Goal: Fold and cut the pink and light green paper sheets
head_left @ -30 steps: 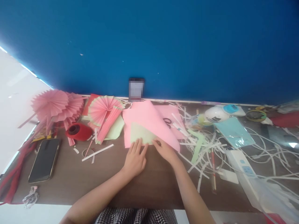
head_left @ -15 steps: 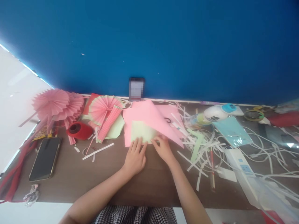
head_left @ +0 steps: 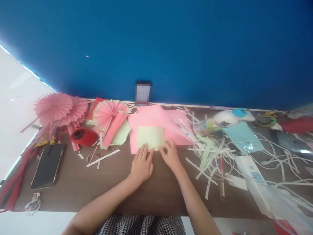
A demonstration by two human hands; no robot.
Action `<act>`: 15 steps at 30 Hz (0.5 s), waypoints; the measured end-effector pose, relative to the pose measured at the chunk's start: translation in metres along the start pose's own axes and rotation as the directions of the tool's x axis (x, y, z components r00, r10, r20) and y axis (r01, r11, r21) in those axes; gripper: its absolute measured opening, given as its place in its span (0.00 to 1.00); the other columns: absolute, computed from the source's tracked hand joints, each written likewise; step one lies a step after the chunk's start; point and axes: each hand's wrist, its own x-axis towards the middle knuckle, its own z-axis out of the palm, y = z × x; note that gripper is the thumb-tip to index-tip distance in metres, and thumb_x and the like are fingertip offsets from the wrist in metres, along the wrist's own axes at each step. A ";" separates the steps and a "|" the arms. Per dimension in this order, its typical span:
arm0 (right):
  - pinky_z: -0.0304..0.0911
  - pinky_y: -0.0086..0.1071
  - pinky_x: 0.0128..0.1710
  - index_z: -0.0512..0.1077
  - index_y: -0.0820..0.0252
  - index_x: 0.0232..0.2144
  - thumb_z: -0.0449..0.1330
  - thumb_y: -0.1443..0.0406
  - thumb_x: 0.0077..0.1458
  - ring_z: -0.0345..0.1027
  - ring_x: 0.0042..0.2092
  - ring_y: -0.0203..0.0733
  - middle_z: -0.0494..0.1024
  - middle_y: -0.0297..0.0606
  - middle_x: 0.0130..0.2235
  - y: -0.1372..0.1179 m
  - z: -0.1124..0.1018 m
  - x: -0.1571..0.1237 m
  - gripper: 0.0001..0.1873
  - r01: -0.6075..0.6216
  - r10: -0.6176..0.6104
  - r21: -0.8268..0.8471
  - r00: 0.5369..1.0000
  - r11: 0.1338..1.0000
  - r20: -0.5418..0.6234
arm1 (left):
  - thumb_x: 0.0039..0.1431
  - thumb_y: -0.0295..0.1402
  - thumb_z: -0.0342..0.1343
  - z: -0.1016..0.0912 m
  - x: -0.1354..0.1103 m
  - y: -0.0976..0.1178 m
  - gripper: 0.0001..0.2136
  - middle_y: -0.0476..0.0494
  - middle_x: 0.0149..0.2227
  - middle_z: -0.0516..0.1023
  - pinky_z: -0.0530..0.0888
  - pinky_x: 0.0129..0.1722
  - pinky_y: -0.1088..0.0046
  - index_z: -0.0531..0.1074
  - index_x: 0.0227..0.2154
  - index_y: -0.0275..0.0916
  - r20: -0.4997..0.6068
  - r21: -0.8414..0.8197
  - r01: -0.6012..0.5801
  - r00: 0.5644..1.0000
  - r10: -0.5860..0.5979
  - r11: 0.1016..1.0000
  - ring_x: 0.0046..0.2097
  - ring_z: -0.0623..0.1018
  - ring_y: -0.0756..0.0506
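Note:
A pale green rectangle of paper lies on larger pink paper in the middle of the table. My left hand rests flat near the green paper's lower left edge, fingers stretched out over it. At the lower right corner, my right hand pinches the green paper between thumb and forefinger. The pink paper spreads behind and to the right, and its right corner now lies low over the white strips.
Pleated pink paper fans, a red spool and a phone lie on the left. Paper strips, a white bottle, a blue packet and a power strip with tangled cables crowd the right. A blue wall rises behind.
The raised flap of pink paper has dropped back and to the right, uncovering the green paper's right part. Both hands stay nearly where they were.

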 end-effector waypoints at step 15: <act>0.46 0.41 0.53 0.68 0.60 0.43 0.45 0.69 0.58 0.60 0.51 0.43 0.70 0.43 0.48 -0.026 0.002 -0.034 0.15 0.281 -0.295 -0.328 0.956 0.902 0.008 | 0.53 0.32 0.48 0.004 0.000 -0.001 0.27 0.30 0.60 0.48 0.55 0.56 0.56 0.51 0.57 0.36 0.015 0.013 -0.028 1.000 0.028 1.000 0.61 0.50 0.35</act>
